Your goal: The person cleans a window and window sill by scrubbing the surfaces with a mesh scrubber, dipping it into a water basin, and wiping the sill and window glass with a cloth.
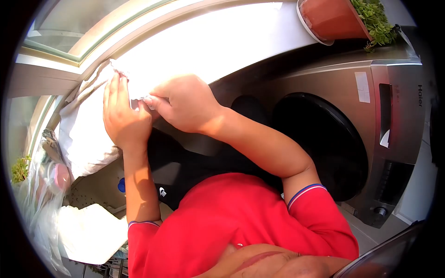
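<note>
A bulky white cloth bundle (85, 132) rests against the window frame, with a gathered, crumpled top edge. My left hand (126, 113) lies on its right side, fingers stretched upward along the fabric and thumb pointing toward my right hand. Closed in a pinch, my right hand (187, 104) grips a small crumpled white piece (138, 98) between thumb and forefinger, beside the left thumb. I cannot tell whether that piece belongs to the bundle. My right palm and the other fingertips are hidden.
A bright white sill (222, 39) runs under the window, bearing a potted plant (331, 21). To the right stands a silver washing machine (320, 81) with a round black door (324, 139). Clear plastic bags (39, 194) and a pale yellowish-white item (90, 231) lie at lower left.
</note>
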Demonstrator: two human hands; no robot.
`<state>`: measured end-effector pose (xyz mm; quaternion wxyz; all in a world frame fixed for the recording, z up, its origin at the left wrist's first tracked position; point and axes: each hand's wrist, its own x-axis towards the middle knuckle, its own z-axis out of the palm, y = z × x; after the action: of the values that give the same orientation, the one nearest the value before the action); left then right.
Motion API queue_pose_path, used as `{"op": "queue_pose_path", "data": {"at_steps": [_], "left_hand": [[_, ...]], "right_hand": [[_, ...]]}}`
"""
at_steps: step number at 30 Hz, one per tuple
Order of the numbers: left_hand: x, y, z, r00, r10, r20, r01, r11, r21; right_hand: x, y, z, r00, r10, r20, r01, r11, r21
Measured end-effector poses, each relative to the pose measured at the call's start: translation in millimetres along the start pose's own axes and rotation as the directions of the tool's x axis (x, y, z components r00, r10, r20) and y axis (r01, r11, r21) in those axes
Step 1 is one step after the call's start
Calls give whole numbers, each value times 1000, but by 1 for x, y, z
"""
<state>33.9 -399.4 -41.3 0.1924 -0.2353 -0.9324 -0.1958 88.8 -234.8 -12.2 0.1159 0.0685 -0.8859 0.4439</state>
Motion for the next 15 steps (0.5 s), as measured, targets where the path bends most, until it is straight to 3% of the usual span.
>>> {"op": "queue_pose_path", "data": {"at_steps": [3,4,6,8,9,12,13,14,15], "left_hand": [[0,4,0,1000,8,-7,-8,1000,-2],[3,6,0,1000,21,-17,-21,1000,-4],[4,6,1,1000,29,-7,-29,999,22],[4,9,2,999,31,5,-32,999,36],[4,10,2,1000,14,24,-15,999,41],[5,12,3,1000,5,23,-6,1000,30],[6,15,4,999,-15,30,14,1000,22],[6,16,3,999,-11,35,11,1000,24],[6,16,4,999,-10,37,9,1000,23]], "right_hand": [[-35,4,-29,966,-14,-257,62,981,182],[-50,11,-39,966,62,-251,-24,988,150],[-74,34,-60,917,-27,-398,26,1000,-8],[-88,67,-79,771,-113,-627,10,986,-166],[-84,80,-89,648,-132,-750,-4,984,-177],[-60,135,-126,394,-232,-889,-271,896,-353],[-49,149,-136,347,-206,-915,-358,872,-332],[-42,172,-145,349,-341,-873,-349,817,-458],[-39,175,-145,382,-331,-863,-346,814,-466]]}}
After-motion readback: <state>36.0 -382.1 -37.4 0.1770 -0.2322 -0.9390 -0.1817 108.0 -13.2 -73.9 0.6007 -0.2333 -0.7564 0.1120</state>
